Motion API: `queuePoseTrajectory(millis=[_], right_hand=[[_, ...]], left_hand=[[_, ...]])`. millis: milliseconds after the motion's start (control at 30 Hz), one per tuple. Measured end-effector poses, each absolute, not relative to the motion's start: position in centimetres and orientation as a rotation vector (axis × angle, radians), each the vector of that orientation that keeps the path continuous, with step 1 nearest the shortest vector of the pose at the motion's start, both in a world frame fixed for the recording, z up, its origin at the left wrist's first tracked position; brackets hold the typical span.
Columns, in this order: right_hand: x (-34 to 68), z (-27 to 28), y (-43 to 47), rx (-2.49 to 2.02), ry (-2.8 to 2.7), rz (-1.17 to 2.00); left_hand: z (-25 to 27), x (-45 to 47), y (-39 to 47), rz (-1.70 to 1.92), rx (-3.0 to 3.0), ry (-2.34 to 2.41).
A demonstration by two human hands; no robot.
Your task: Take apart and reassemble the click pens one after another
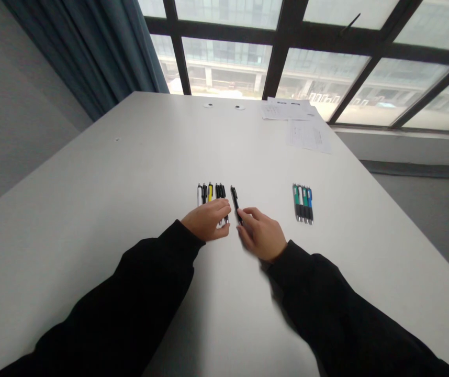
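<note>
My right hand (262,234) pinches a slanting black pen (235,197) near its lower end, with thumb and fingers on either side of the barrel. Just to its left, my left hand (209,217) curls over a row of pens, its fingertips and thumb around the rightmost black pen (222,191). In that row a white pen (200,192), another black pen (204,192) and a yellow pen (210,189) show their upper ends. My left hand covers their lower parts. A narrow gap separates the row from the pen at my right hand.
To the right, several pens with green (296,195), white and blue (310,198) barrels lie side by side on the white table (149,173). Paper sheets (287,109) and two round fittings lie toward the far edge. Windows and a blue curtain (118,47) stand behind.
</note>
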State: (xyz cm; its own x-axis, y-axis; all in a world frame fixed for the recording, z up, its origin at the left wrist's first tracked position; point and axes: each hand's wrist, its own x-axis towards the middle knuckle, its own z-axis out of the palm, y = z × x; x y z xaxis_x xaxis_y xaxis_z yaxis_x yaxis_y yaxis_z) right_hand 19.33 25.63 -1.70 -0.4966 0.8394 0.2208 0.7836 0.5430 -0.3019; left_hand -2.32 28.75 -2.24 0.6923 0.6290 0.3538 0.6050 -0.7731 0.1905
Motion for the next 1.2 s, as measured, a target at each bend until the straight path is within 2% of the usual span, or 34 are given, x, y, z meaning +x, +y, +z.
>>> queuePoseTrajectory(millis=[500,733,900,1200], right_hand=[[18.6,-2.2,26.1,-1.297,-2.379,0.314],[18.2,-2.0,26.4,-1.291,-2.388,0.329],[18.3,-1.7,26.2,-1.276,-2.383,0.343],[18.1,-2.0,26.3,-1.274,-2.385,0.343]], left_hand=[[-2.8,-3.5,29.1,0.667,2.829,0.964],[-1.5,-3.4,28.8,0.720,2.851,0.990],[-1.0,-3.7,28.9,0.633,2.858,1.123],[-1.1,-4.6,29.4,0.615,2.941,1.032]])
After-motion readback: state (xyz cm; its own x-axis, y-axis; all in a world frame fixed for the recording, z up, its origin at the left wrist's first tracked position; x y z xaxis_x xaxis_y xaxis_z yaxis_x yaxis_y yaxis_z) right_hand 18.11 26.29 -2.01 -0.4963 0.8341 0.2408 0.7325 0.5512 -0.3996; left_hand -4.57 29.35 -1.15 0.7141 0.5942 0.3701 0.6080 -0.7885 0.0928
